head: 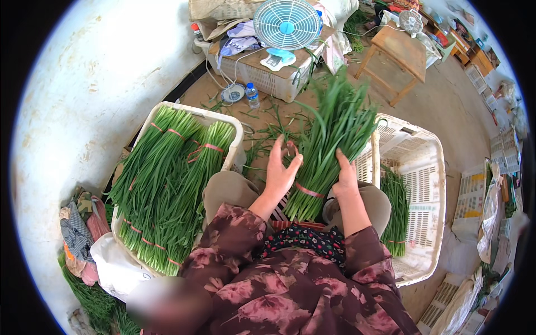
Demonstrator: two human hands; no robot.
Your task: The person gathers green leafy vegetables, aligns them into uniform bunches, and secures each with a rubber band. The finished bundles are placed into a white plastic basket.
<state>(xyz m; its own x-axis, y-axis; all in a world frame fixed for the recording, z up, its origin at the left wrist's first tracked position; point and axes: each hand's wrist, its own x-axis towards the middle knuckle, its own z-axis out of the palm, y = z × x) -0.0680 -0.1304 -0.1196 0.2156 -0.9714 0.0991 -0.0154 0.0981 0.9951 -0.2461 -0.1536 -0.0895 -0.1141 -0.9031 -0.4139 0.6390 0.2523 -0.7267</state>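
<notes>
A bundle of long green garlic chives, bound near its pale stem ends by a red band, stands tilted between my knees. My right hand holds its leaves from the right side. My left hand is raised just left of the bundle, fingers apart, with a small reddish strip at its fingertips; whether it is gripped is unclear. To the left, a white plastic crate is heaped with banded chive bundles. Another white crate at the right has a banded bundle along its left side.
Loose leaves litter the floor ahead, near a water bottle and a small dish. A blue fan stands on an upturned crate. A wooden stool is farther right; cloths lie by the left wall.
</notes>
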